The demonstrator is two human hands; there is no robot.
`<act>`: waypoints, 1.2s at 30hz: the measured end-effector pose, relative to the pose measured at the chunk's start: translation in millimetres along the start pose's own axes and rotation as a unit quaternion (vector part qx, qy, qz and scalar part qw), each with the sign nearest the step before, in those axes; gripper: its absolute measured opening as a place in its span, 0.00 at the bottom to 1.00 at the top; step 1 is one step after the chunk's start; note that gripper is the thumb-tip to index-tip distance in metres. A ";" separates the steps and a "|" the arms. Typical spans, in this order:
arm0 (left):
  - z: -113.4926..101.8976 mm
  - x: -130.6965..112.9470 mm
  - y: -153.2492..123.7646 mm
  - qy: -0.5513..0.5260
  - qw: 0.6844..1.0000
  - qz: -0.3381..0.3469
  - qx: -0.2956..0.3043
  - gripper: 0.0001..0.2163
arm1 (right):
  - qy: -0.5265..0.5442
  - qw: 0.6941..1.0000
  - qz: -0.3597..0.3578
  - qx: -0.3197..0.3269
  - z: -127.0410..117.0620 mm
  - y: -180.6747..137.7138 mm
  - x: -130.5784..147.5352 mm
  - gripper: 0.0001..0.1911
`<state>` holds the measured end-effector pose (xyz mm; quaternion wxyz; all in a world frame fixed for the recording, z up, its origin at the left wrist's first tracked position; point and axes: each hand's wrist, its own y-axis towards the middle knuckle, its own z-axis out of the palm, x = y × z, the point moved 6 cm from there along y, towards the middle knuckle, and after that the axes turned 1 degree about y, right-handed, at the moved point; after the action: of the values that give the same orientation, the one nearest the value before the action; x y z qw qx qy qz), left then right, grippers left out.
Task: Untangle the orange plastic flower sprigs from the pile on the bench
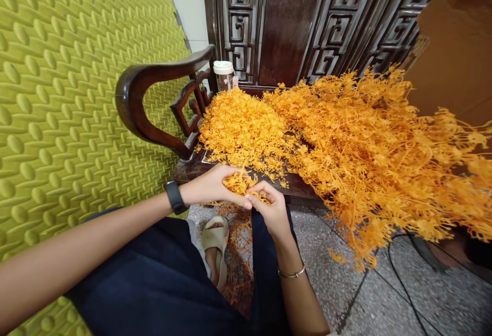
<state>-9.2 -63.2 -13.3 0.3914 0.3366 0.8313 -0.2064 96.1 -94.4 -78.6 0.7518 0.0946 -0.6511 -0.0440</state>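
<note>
My left hand (210, 186), with a black wristband, and my right hand (272, 209), with a thin bracelet, meet over the front edge of a dark wooden bench (295, 188). Together they pinch a small orange plastic sprig (241, 181). Just beyond them lies a heap of small orange pieces (242, 125). To the right, a big pile of long orange branching sprigs (376, 156) spills over the bench edge. More orange bits (239, 243) lie on the floor between my legs.
A curved dark armrest (154, 82) rises at the left of the bench. A white-lidded jar (224, 74) stands at the back corner. A green padded wall (61, 95) fills the left. Black cables (400, 279) cross the speckled floor. A carved backrest (307, 18) is behind.
</note>
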 end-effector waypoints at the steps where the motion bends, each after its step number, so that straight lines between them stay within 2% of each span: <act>1: 0.6 -0.5 0.0 -0.005 1.000 -0.003 0.003 0.16 | -0.007 1.000 -0.002 -0.004 -1.3 0.0 0.1 0.07; 6: 4.8 -5.7 -0.7 -0.016 0.999 -0.003 0.036 0.12 | -0.019 1.000 0.000 -0.016 -15.7 0.7 -1.0 0.07; 11: 11.4 -8.2 -2.7 -0.033 0.997 -0.001 0.076 0.13 | -0.027 0.999 0.007 0.019 -26.1 0.2 4.1 0.08; 15: 18.3 -15.5 -3.3 -0.093 0.988 -0.006 0.120 0.09 | 0.128 0.989 0.041 0.059 -13.2 -2.4 2.3 0.13; 17: 23.1 -20.5 -4.3 -0.134 0.979 -0.018 0.154 0.06 | 0.218 0.969 0.066 0.090 0.0 -4.8 -1.0 0.15; 20: 29.2 -24.9 -8.3 -0.206 0.957 -0.055 0.195 0.04 | 0.299 0.940 0.092 0.137 16.0 -6.9 -6.7 0.19; 22: 31.1 -26.0 -12.8 -0.248 0.942 -0.082 0.212 0.04 | 0.349 0.928 0.079 0.104 10.9 -2.9 -9.9 0.22; 25: 26.0 -25.5 -17.8 -0.283 0.935 -0.096 0.190 0.07 | 0.412 0.910 0.019 -0.028 -21.5 7.9 -12.4 0.22; 27: 18.9 -23.0 -18.4 -0.275 0.946 -0.091 0.147 0.06 | 0.421 0.904 -0.002 -0.077 -42.3 13.2 -11.7 0.20; 31: 7.8 -16.4 -14.7 -0.227 0.968 -0.076 0.069 0.06 | 0.392 0.917 -0.002 -0.075 -59.4 17.6 -5.4 0.17; 36: 6.1 -13.9 -8.0 -0.198 0.977 -0.067 0.043 0.09 | 0.317 0.947 0.037 -0.025 -41.6 15.9 -7.1 0.16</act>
<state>-5.3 -77.9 -5.5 0.5185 0.2494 0.7485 -0.3298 135.2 -74.0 -88.0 0.9225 0.0607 -0.3812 -0.0007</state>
